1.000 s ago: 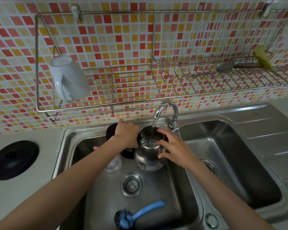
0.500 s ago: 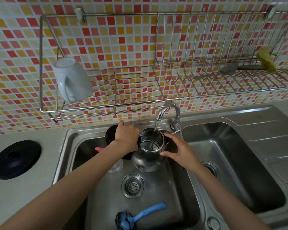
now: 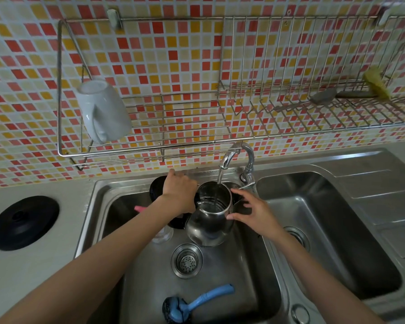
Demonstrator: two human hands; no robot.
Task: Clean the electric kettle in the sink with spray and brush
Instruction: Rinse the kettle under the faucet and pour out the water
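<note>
The steel electric kettle (image 3: 209,226) stands open-topped in the left sink basin (image 3: 232,277), and water from the faucet (image 3: 229,157) runs into it. My left hand (image 3: 179,191) grips the kettle's black handle on its left side, beside the open black lid. My right hand (image 3: 253,212) rests with spread fingers against the kettle's right side, thumb on the body. A clear spray bottle (image 3: 161,236) with a pink part lies under my left forearm. The blue-handled brush (image 3: 197,300) lies on the basin floor near the front.
The kettle's black base (image 3: 24,222) sits on the counter at the left. A white mug (image 3: 101,111) hangs in the wire wall rack (image 3: 197,136) above the sink, and a yellow brush (image 3: 377,84) lies at its right end. The right basin (image 3: 325,230) lies beside the faucet.
My right hand has loosened from the kettle's side and its fingers have spread. The kettle stays under the running water, my left hand still on its handle.
</note>
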